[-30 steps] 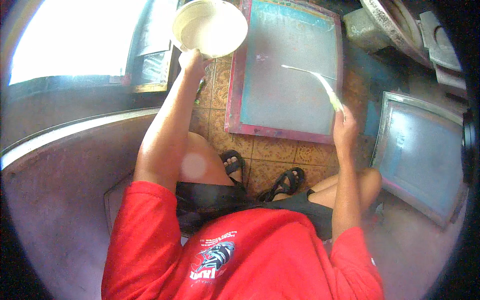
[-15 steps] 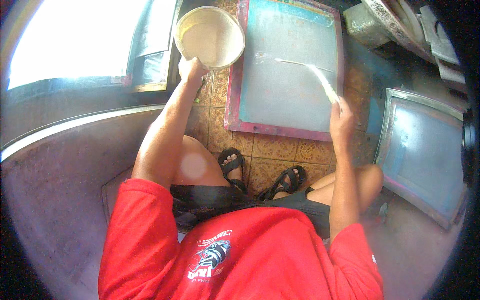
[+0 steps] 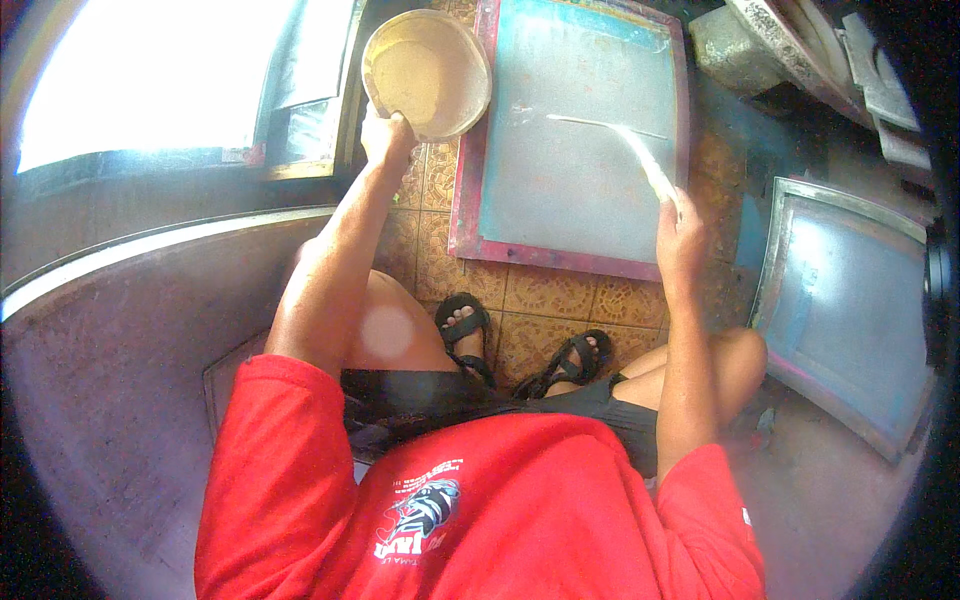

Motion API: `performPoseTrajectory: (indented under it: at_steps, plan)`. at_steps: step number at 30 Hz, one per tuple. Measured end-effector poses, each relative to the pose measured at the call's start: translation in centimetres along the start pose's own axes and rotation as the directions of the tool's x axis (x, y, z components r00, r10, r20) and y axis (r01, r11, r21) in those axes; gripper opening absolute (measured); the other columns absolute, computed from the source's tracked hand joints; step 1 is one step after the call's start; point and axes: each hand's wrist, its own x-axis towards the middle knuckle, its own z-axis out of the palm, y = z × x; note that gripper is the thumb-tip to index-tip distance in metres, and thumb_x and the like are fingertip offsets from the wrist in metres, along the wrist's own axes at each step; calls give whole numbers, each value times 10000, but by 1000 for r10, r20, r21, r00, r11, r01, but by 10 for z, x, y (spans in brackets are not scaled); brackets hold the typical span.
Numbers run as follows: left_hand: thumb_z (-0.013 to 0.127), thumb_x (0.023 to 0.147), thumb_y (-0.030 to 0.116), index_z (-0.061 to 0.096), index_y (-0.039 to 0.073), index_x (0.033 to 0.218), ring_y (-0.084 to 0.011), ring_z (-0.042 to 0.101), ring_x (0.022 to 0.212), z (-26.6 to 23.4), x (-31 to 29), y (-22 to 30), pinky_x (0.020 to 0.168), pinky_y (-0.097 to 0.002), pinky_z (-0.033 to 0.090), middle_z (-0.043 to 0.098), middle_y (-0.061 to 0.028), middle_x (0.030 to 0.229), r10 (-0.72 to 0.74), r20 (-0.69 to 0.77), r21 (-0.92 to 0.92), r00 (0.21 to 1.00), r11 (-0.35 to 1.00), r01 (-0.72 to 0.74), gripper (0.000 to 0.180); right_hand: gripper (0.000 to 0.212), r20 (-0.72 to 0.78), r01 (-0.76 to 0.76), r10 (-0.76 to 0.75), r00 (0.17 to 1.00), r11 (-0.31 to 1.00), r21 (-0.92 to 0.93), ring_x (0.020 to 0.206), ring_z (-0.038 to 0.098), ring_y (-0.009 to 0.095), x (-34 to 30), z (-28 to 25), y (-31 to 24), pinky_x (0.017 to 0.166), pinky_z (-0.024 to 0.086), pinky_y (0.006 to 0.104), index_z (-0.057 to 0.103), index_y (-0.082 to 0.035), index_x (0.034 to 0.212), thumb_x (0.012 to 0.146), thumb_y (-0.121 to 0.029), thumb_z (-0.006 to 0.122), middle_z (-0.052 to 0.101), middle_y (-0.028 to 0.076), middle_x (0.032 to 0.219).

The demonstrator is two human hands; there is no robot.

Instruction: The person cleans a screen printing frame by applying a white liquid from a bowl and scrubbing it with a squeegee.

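Note:
My left hand grips the near rim of a round pale bowl, held tilted over the tiled floor beside a large screen frame with a red border and a grey-blue mesh. My right hand holds a thin pale scraper by its near end. The scraper's far edge rests on the mesh near the frame's middle. I sit with both sandalled feet on the tiles below the frame.
A second screen frame with a grey border leans at the right. A curved grey concrete ledge fills the left. A bright window lies top left, and grey clutter sits top right.
The bowl has tipped and come down a little, its inside now looking tan. My right hand and the scraper shifted slightly up and left on the mesh.

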Motion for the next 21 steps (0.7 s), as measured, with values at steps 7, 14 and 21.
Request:
performPoseTrajectory:
  at_steps: [7, 14, 21]
  plan:
    - [464, 733, 85, 480, 53, 1104, -280, 586, 879, -3, 2, -4, 773, -346, 449, 593, -172, 943, 7, 45, 44, 999, 999, -9, 372, 317, -28, 53, -54, 998, 999, -11, 876, 574, 352, 2, 4, -1, 749, 452, 356, 533, 56, 1035, 848, -195, 483, 581, 243, 930]
    - [454, 741, 70, 469, 68, 1136, -271, 576, 915, -11, -6, 0, 801, -345, 443, 577, -169, 1006, -31, 26, 118, 999, 993, 28, 395, 303, -72, 106, -106, 992, 994, -5, 821, 575, 368, 23, 31, 6, 709, 451, 382, 546, 43, 1011, 838, -198, 487, 584, 239, 885]
    - [452, 737, 74, 461, 56, 1139, -288, 551, 962, -18, -9, 9, 835, -355, 419, 571, -176, 1018, 80, 44, 64, 996, 995, -83, 402, 312, -125, 131, -147, 981, 983, -125, 781, 574, 382, 116, 79, -13, 690, 440, 424, 583, 2, 934, 824, -256, 447, 595, 223, 821]
